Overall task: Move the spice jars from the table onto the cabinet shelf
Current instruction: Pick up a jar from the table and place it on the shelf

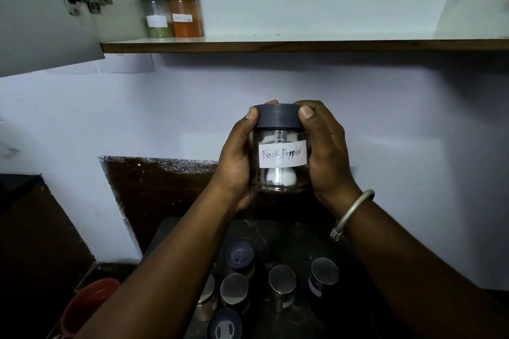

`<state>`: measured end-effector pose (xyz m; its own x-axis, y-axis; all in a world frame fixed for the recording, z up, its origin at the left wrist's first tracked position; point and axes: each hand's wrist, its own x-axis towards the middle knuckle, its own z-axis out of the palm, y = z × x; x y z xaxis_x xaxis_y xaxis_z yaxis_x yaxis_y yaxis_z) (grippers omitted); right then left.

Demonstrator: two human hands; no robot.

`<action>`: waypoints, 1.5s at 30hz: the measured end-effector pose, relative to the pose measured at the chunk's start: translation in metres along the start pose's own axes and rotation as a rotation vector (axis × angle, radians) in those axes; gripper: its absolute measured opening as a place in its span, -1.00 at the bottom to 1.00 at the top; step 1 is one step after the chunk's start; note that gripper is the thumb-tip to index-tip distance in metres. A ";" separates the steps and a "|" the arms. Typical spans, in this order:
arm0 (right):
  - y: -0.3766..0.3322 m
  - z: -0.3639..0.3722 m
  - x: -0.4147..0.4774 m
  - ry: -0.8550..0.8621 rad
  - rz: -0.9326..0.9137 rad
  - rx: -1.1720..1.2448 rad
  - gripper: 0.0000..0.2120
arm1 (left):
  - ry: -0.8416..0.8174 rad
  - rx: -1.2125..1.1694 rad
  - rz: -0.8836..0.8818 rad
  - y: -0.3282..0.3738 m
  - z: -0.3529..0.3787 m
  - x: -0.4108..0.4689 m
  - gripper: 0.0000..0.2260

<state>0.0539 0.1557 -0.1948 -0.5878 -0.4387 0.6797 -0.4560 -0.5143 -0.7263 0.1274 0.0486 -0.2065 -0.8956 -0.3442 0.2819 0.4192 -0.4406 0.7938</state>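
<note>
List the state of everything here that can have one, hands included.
Black Pepper jar: lidded, upright, held in the air below the shelf.
Left hand: grips the jar's left side.
Right hand: grips its right side.
Cabinet door: open.
Orange spice jar: lidded, upright on the shelf.
Green spice jar: lidded, upright beside it.
Table jars: lidded, upright, untouched.

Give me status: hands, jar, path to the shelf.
Left hand and right hand both grip the Black Pepper jar, upright, below the shelf. Two jars at shelf's left end; nothing seen blocking the way up.
</note>
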 end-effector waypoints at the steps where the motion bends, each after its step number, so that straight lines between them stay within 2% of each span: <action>1: 0.000 0.000 0.003 -0.004 -0.005 0.003 -0.84 | -0.009 -0.001 0.006 0.002 0.000 0.003 -0.41; 6: -0.006 0.003 0.029 -0.015 -0.020 -0.025 -0.79 | -0.046 0.006 0.057 0.020 0.002 0.021 -0.46; 10: -0.022 0.007 0.073 -0.077 -0.025 -0.180 -0.57 | -0.085 0.134 0.156 0.058 0.005 0.056 -0.57; 12: -0.035 0.010 0.107 -0.117 -0.034 -0.290 -0.52 | -0.080 0.283 0.215 0.086 0.007 0.080 -0.54; 15: -0.048 0.019 0.163 -0.126 -0.052 -0.422 -0.50 | 0.019 0.496 0.308 0.125 0.002 0.119 -0.42; 20: -0.031 0.043 0.256 -0.123 -0.024 -0.515 -0.55 | 0.246 0.878 0.554 0.172 -0.029 0.186 -0.63; 22: -0.012 0.056 0.289 -0.121 -0.009 -0.571 -0.57 | 0.358 1.106 0.627 0.183 -0.053 0.208 -0.73; 23: 0.000 0.061 0.302 -0.125 0.003 -0.606 -0.59 | 0.401 1.271 0.606 0.187 -0.064 0.216 -0.78; 25: 0.027 0.073 0.325 -0.144 0.028 -0.673 -0.60 | 0.472 1.613 0.453 0.188 -0.082 0.227 -0.79; 27: 0.054 0.085 0.346 -0.163 0.033 -0.728 -0.59 | 0.483 1.807 0.328 0.187 -0.092 0.235 -0.75; 30: 0.081 0.101 0.377 -0.188 0.042 -0.826 -0.59 | 0.463 1.864 0.306 0.186 -0.096 0.242 -0.75; 34: 0.098 0.119 0.417 -0.297 0.081 -1.062 -0.53 | 0.510 1.877 0.400 0.181 -0.102 0.242 -0.63; 38: 0.114 0.136 0.443 -0.357 0.093 -1.311 -0.46 | 0.489 1.932 0.479 0.180 -0.107 0.247 -0.76; 45: 0.123 0.149 0.455 -0.367 0.047 -1.336 -0.53 | 0.521 1.972 0.552 0.176 -0.110 0.250 -0.81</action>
<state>-0.1701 -0.2166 0.0405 -0.5075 -0.7096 0.4887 -0.8508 0.5026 -0.1536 -0.0064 -0.2060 -0.0552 -0.5042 -0.3978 0.7665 -0.4234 0.8875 0.1820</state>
